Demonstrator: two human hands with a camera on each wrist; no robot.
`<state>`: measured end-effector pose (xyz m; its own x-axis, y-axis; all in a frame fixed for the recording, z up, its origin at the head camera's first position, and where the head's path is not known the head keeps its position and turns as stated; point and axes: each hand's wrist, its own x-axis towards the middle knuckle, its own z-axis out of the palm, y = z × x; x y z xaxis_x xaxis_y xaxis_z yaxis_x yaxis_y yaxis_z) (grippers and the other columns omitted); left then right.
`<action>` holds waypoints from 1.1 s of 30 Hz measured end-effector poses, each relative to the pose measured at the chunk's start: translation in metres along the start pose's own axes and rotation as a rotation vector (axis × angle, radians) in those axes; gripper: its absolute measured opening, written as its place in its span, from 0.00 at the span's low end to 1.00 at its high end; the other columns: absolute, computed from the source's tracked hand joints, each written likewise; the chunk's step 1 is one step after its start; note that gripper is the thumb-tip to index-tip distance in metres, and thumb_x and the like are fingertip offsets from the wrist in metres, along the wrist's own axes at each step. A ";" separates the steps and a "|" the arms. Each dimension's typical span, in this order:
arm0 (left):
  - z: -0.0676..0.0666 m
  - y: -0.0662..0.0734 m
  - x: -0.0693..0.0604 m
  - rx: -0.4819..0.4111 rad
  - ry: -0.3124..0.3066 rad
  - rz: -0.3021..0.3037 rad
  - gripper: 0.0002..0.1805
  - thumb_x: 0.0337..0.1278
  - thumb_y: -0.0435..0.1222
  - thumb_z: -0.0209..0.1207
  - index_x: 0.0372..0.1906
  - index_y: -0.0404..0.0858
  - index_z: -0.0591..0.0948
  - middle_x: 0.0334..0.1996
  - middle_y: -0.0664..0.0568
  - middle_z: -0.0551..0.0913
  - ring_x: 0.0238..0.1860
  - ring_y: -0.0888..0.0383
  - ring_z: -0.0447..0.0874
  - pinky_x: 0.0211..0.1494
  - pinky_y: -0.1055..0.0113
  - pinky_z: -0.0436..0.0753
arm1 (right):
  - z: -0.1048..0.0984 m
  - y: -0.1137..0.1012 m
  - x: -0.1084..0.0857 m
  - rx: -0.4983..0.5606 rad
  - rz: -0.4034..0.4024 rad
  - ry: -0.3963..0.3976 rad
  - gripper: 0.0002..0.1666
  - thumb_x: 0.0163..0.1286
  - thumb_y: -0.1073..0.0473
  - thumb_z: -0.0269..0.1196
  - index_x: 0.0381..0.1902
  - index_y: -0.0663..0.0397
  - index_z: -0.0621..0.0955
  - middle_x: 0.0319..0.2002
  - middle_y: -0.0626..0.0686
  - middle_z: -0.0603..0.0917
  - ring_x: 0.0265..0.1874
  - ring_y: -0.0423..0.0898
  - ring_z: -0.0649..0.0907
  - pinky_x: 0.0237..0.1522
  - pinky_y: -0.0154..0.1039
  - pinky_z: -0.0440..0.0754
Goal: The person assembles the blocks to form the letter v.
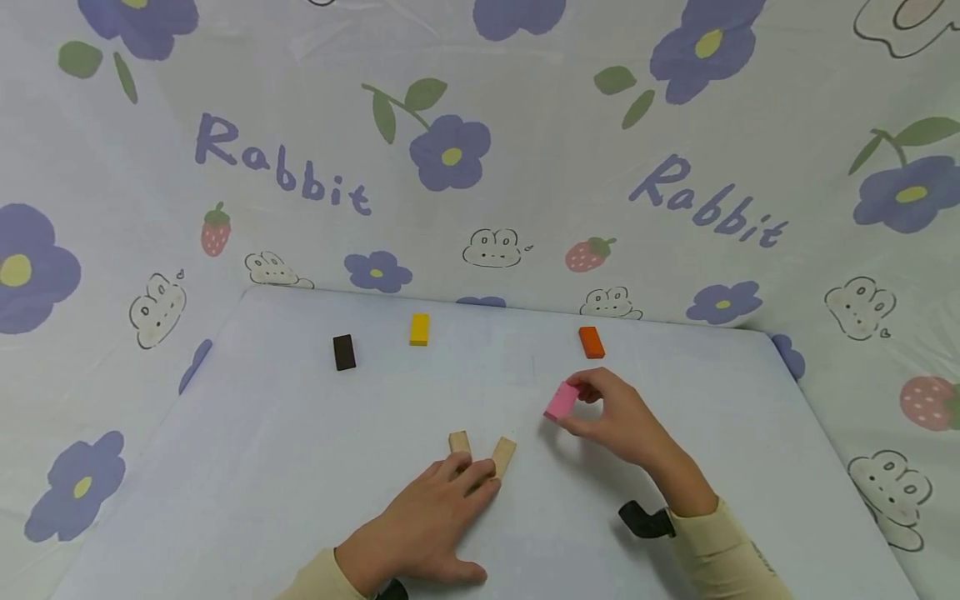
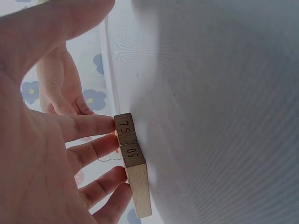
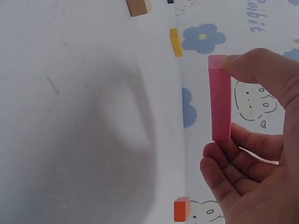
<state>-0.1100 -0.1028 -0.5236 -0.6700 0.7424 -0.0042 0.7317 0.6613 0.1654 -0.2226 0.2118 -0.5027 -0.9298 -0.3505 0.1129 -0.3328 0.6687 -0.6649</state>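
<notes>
Between thumb and fingertips, my right hand (image 1: 618, 417) pinches a pink block (image 1: 561, 402) by its ends, held above the table. In the right wrist view the pink block (image 3: 220, 100) stands lengthwise between thumb and fingers. My left hand (image 1: 431, 521) reaches over two plain wooden blocks, its fingertips touching them and its thumb spread away. One wooden block (image 1: 459, 442) is on the left and another wooden block (image 1: 504, 456) slants on the right. Their near ends are covered by fingers in the head view. The left wrist view shows dark numbers on these ends (image 2: 133, 155).
Toward the back of the white table (image 1: 262, 467) lie a dark brown block (image 1: 344, 352), a yellow block (image 1: 419, 330) and an orange block (image 1: 591, 342). Behind the table hangs a patterned cloth (image 1: 525, 167). A black wrist device (image 1: 645, 521) sits at the right cuff.
</notes>
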 end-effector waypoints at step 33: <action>0.001 0.001 0.001 0.023 0.009 0.004 0.53 0.55 0.71 0.68 0.77 0.42 0.74 0.75 0.51 0.68 0.69 0.51 0.65 0.72 0.54 0.74 | 0.026 -0.005 0.005 0.002 -0.013 -0.028 0.32 0.64 0.57 0.81 0.62 0.58 0.81 0.52 0.52 0.83 0.53 0.55 0.82 0.58 0.55 0.84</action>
<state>-0.1099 -0.1018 -0.5249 -0.6678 0.7443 0.0050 0.7372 0.6604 0.1428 -0.2213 0.1897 -0.5180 -0.9208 -0.3769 0.1007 -0.3440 0.6626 -0.6653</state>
